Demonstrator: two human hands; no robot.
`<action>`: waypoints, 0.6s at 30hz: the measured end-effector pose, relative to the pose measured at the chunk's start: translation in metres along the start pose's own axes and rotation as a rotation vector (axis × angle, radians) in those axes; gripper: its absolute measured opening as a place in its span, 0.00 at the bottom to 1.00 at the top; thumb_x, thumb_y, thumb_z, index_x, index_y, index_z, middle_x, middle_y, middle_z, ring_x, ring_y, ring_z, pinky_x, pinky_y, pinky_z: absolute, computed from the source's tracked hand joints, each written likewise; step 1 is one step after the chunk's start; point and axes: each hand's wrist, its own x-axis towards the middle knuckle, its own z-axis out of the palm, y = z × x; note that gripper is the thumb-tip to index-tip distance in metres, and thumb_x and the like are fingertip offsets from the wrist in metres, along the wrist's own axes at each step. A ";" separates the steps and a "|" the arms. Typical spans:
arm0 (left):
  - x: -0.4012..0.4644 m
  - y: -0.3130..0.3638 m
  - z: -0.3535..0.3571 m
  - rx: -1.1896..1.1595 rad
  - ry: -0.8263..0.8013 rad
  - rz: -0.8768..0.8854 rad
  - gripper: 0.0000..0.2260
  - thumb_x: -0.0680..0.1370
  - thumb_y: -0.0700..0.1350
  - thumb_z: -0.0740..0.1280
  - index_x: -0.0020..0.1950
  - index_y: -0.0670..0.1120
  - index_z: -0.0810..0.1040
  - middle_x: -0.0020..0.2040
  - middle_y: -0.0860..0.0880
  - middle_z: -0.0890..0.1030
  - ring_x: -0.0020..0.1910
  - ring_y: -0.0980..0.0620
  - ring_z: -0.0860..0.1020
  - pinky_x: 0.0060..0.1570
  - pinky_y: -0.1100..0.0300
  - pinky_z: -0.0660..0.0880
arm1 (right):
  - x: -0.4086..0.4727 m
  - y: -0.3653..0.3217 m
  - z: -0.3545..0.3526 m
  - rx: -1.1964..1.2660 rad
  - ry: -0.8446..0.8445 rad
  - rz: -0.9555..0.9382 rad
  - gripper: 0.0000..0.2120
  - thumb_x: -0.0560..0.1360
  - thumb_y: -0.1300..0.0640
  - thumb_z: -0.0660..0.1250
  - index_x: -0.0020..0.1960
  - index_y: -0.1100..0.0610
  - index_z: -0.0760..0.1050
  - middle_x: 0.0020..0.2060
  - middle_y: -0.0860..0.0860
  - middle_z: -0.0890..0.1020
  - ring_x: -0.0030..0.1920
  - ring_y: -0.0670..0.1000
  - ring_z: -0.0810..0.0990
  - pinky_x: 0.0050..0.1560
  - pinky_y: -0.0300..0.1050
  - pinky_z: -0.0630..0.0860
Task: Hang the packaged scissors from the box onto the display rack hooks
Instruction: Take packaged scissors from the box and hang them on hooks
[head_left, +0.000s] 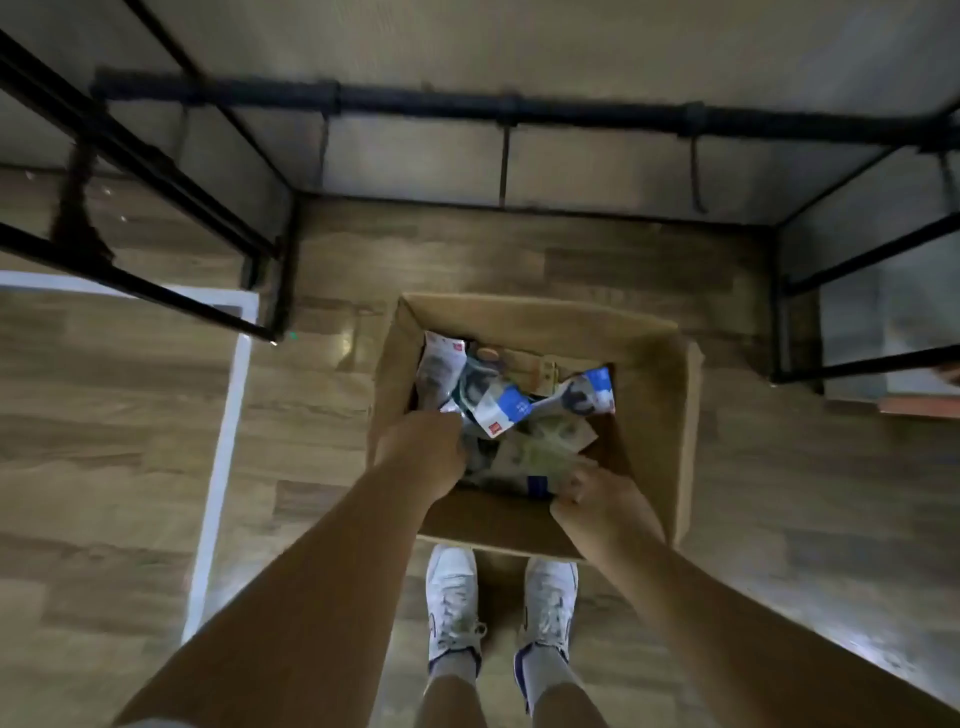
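Observation:
An open cardboard box (660, 384) stands on the floor below me, holding several packaged scissors (506, 410) with blue, white and red cards. My left hand (423, 449) reaches into the box's left side, its fingers curled down among the packages; what they hold is hidden. My right hand (597, 493) is at the near right of the box and pinches the edge of a greenish package (540, 452). The black display rack bar (519, 111) runs across the top, with thin hooks (696, 171) hanging from it.
Black metal rack frames stand at left (156, 171) and right (852, 260). A white line (223, 441) is marked on the wooden floor at left. My feet in white sneakers (452, 597) stand just behind the box.

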 end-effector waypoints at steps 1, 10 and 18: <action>0.021 -0.002 0.020 -0.046 0.029 0.012 0.11 0.80 0.45 0.58 0.60 0.46 0.74 0.58 0.45 0.77 0.57 0.45 0.75 0.53 0.54 0.73 | 0.023 0.006 0.017 -0.017 -0.023 0.043 0.10 0.76 0.53 0.60 0.56 0.53 0.73 0.52 0.52 0.79 0.52 0.53 0.78 0.47 0.44 0.75; 0.173 -0.013 0.155 0.350 0.075 0.247 0.41 0.76 0.46 0.67 0.77 0.46 0.41 0.77 0.42 0.46 0.76 0.42 0.45 0.72 0.44 0.50 | 0.235 0.037 0.076 -0.047 0.170 -0.154 0.13 0.77 0.59 0.61 0.62 0.54 0.70 0.51 0.52 0.78 0.47 0.50 0.77 0.44 0.44 0.76; 0.251 -0.039 0.216 0.278 0.450 0.388 0.48 0.51 0.44 0.79 0.69 0.45 0.63 0.64 0.38 0.73 0.61 0.38 0.69 0.59 0.47 0.69 | 0.366 0.068 0.080 -0.375 -0.031 -0.263 0.64 0.60 0.46 0.80 0.76 0.49 0.35 0.76 0.54 0.42 0.76 0.60 0.47 0.72 0.57 0.57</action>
